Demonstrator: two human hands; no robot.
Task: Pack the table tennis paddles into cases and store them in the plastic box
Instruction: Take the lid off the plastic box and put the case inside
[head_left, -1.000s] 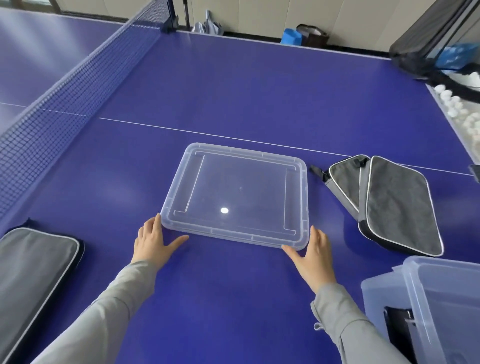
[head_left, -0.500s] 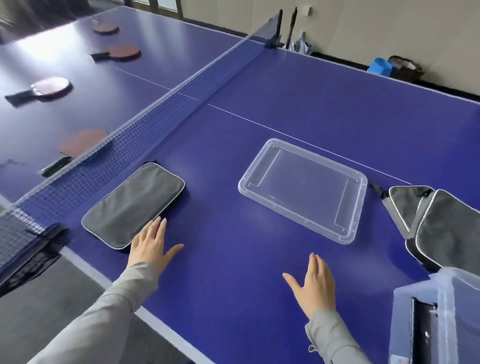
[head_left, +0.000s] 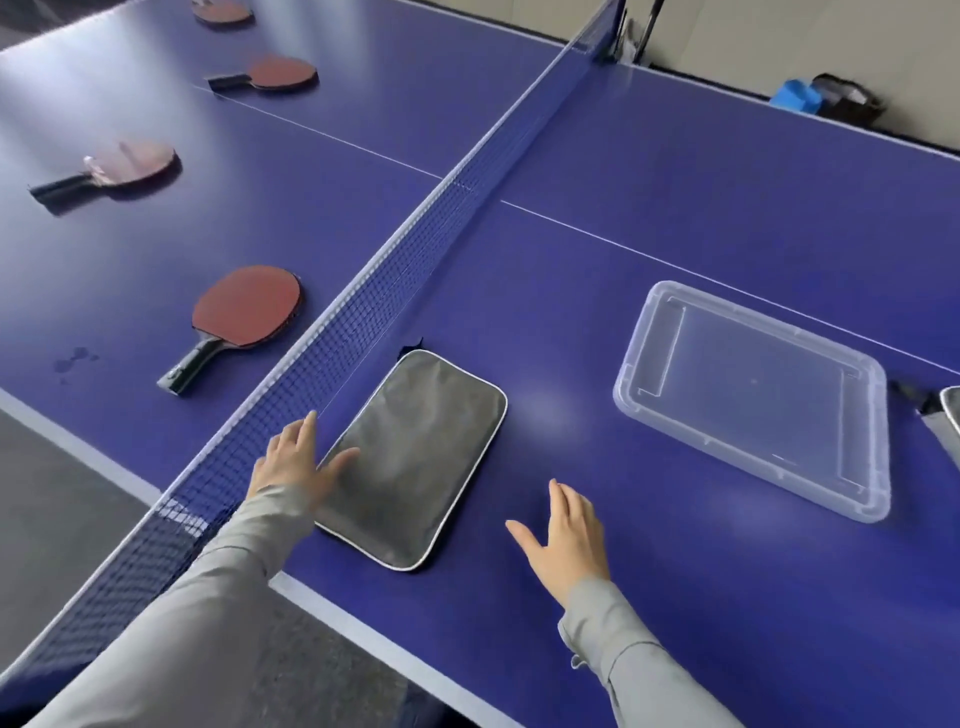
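Grey fabric case (head_left: 415, 457) lies flat on the blue counter (head_left: 675, 208), just beside the net (head_left: 415, 249); whether it is zipped I cannot tell. The left hand (head_left: 291, 462) is spread, thumb over the case's near edge and fingers close to the mesh. The right hand (head_left: 566, 535) is spread too, holding nothing, near the case. The nearest paddle (head_left: 244, 312) lies just across the net, with three more farther off. Reaching over could snag a sleeve on the mesh or nudge that paddle toward the counter's edge. Under flat fingers the limp case may slide rather than lift. A clear plastic lid (head_left: 753, 400) sits well to the right; the box itself is out of view.
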